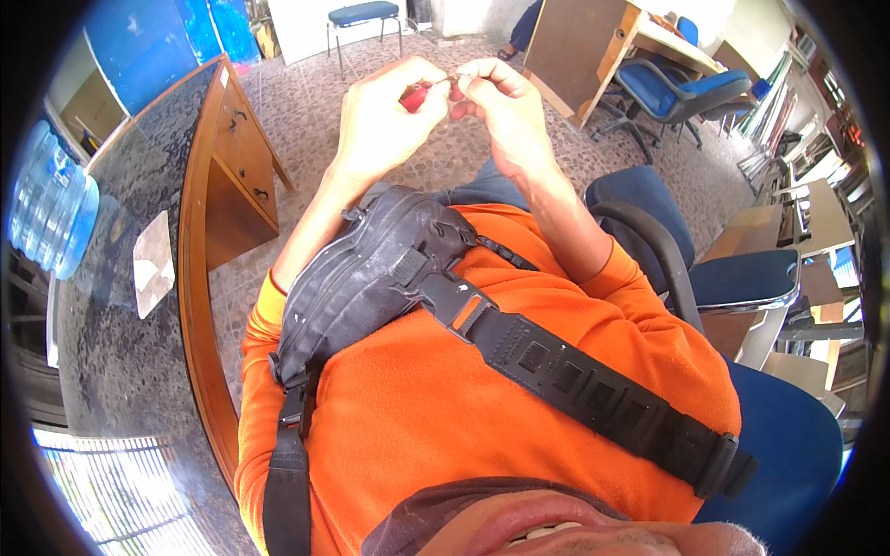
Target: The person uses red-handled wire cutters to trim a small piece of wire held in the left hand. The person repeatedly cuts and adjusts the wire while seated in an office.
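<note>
Both bare hands are raised in front of my body, fingertips nearly meeting. My left hand (389, 115) is curled around a small red object (414, 99), whose kind I cannot make out. With thumb and fingers bent, my right hand (511, 111) pinches at the object's inner end. A small dark part shows between the fingertips, mostly hidden by them. Below the hands, a black sling bag (368, 257) lies across my orange sweater, its buckled strap (556, 368) running over the chest.
At left stands a wooden desk with a dark top (132, 368), bearing a blue water jug (52, 201) and a paper scrap (154, 264). Blue office chairs (667, 90) and a wooden desk (577, 55) are at far right. A stool (363, 14) and another person's foot (507, 53) are ahead.
</note>
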Available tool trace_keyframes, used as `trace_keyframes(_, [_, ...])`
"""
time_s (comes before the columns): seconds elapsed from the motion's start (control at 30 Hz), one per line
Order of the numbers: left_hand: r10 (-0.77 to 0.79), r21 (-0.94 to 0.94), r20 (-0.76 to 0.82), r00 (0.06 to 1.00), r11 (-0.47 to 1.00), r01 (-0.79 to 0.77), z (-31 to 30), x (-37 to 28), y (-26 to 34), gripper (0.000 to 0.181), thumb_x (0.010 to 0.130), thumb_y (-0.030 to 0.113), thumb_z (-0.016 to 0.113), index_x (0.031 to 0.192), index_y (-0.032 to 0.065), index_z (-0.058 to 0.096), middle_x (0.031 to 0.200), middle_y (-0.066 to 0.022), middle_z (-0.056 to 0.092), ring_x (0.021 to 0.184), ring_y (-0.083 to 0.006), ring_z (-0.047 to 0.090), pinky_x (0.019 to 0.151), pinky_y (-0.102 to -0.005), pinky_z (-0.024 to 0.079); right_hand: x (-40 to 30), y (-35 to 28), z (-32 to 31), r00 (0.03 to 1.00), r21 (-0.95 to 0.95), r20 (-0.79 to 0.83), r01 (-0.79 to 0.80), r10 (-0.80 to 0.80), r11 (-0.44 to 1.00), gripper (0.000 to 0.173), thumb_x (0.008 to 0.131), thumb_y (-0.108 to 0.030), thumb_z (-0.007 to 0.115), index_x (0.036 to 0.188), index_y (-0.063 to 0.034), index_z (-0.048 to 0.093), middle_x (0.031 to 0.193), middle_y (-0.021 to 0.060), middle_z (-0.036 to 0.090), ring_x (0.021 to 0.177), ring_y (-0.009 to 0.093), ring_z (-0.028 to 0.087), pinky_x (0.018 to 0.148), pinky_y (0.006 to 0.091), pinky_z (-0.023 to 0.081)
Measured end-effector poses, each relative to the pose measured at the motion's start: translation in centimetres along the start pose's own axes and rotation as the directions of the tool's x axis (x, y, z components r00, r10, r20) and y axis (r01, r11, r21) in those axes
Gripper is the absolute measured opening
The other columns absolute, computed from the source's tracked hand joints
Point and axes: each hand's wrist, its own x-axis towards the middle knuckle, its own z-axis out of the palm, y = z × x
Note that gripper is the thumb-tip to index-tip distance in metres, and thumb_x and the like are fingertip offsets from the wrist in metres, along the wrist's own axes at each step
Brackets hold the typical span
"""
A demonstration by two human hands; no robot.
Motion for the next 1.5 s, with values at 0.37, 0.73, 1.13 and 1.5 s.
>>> trace_keyframes(0.37, [0.004, 0.053, 0.011, 1.0, 0.999, -0.004, 0.3, -0.4, 0.2, 0.007, 0.092, 0.013, 0.074, 0.098, 0.0082, 0.073, 0.069, 0.0013, 0.063, 0.062, -0.0028, 0.05, 0.056, -0.0228, 0.043, -0.3, 0.9, 0.1, 0.999, 0.103, -0.041, 0.007, -0.002, 0.995, 0.009, 0.096, -0.003, 0.062, 0.101, -0.0016, 0.069, 0.093, 0.0055, 0.07, 0.085, 0.014, 0.068, 0.073, 0.0308, 0.058])
trace_keyframes(0.73, [-0.088, 0.044, 0.043, 0.995, 0.995, 0.086, 0.2, -0.1, 0.1, 0.006, 0.092, 0.012, 0.072, 0.095, 0.0073, 0.071, 0.07, -0.0011, 0.066, 0.061, -0.0057, 0.058, 0.058, -0.0247, 0.048, -0.1, 1.9, 0.2, 0.997, 0.047, -0.077, -0.006, 0.009, 0.999, 0.006, 0.095, -0.003, 0.061, 0.098, -0.0021, 0.066, 0.086, 0.0069, 0.068, 0.072, 0.015, 0.066, 0.065, 0.0305, 0.056])
trace_keyframes(1.13, [-0.317, -0.151, -0.229, 0.92, 0.946, 0.288, -1.9, 0.8, -6.4, 0.014, 0.095, 0.02, 0.071, 0.099, 0.0083, 0.075, 0.081, -0.006, 0.076, 0.074, -0.011, 0.072, 0.067, -0.0289, 0.056, 8.4, 5.1, 4.9, 0.964, 0.125, 0.125, -0.249, 0.234, 0.96, 0.017, 0.095, -0.019, 0.067, 0.091, -0.0016, 0.067, 0.079, 0.0083, 0.066, 0.067, 0.018, 0.066, 0.056, 0.0302, 0.057])
trace_keyframes(1.5, [-0.285, -0.129, -0.302, 0.91, 0.958, 0.258, -2.3, 1.0, -6.2, 0.013, 0.098, 0.014, 0.069, 0.104, 0.0047, 0.075, 0.084, -0.0022, 0.073, 0.073, -0.0067, 0.067, 0.066, -0.0235, 0.054, 8.8, 5.1, 5.6, 0.968, 0.126, 0.178, -0.199, 0.175, 0.972, 0.02, 0.096, -0.019, 0.065, 0.09, -0.0008, 0.068, 0.078, 0.0072, 0.066, 0.066, 0.019, 0.067, 0.057, 0.031, 0.057])
